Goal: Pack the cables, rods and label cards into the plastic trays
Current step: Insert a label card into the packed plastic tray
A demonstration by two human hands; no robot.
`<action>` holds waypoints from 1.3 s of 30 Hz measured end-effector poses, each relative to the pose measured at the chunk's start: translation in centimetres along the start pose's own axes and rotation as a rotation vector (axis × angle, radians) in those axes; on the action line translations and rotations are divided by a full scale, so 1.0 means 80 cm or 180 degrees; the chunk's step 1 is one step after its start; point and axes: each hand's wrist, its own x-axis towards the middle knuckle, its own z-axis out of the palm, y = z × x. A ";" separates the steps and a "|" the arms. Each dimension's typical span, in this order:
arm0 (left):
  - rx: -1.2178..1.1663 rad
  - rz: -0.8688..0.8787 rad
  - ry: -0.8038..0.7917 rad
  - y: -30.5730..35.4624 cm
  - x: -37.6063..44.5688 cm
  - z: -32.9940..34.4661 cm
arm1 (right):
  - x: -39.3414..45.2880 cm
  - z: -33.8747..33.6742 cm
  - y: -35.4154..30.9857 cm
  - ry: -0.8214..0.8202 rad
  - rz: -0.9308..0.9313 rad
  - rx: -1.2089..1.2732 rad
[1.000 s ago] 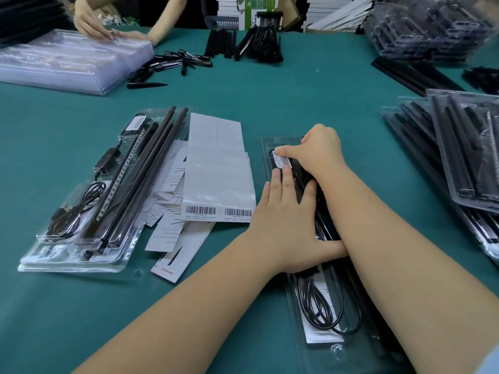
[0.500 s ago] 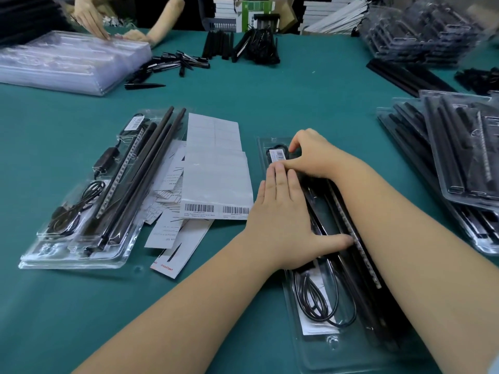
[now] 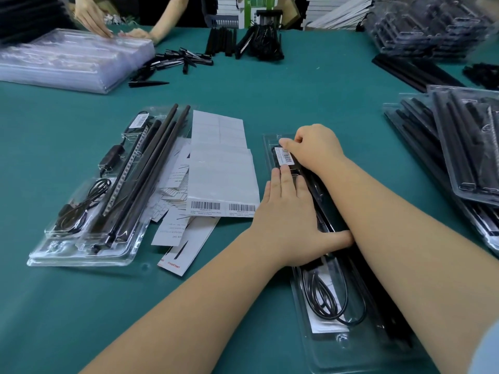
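Note:
A long clear plastic tray (image 3: 328, 359) lies in front of me, holding black rods, a coiled black cable (image 3: 330, 299) and a white card (image 3: 324, 326). My left hand (image 3: 291, 209) lies flat on the tray's middle, fingers straight and thumb stretched to the right. My right hand (image 3: 317, 149) is curled at the tray's far end, its fingertip touching the top of a barcode sticker (image 3: 286, 155) on the black rod. My right forearm hides most of the rods. Label sheets (image 3: 221, 171) and printed cards (image 3: 175, 249) lie to the left.
At the left, another clear tray (image 3: 78, 259) holds rods (image 3: 162, 157) and a cable (image 3: 90, 195). Packed trays (image 3: 464, 147) are stacked at the right. Far left, another person's hands (image 3: 94, 21) rest on a stack of clear trays (image 3: 67, 63), with loose black spikes (image 3: 178, 59) nearby.
My right hand has slid toward the tray's far end, uncovering the barcode sticker. My left hand stays flat on the tray, shifted slightly.

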 end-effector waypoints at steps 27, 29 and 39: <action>-0.3242 -0.1024 -0.0075 0.004 -0.131 -0.032 | -0.287 -0.112 0.092 -0.0645 0.1192 0.1756; -0.4142 -0.1240 -0.0008 0.002 -0.144 -0.027 | -0.293 -0.110 0.090 -0.0636 0.1306 0.2079; -0.4471 -0.1040 0.0349 0.004 -0.127 -0.034 | -0.296 -0.101 0.040 0.0201 0.1229 0.2402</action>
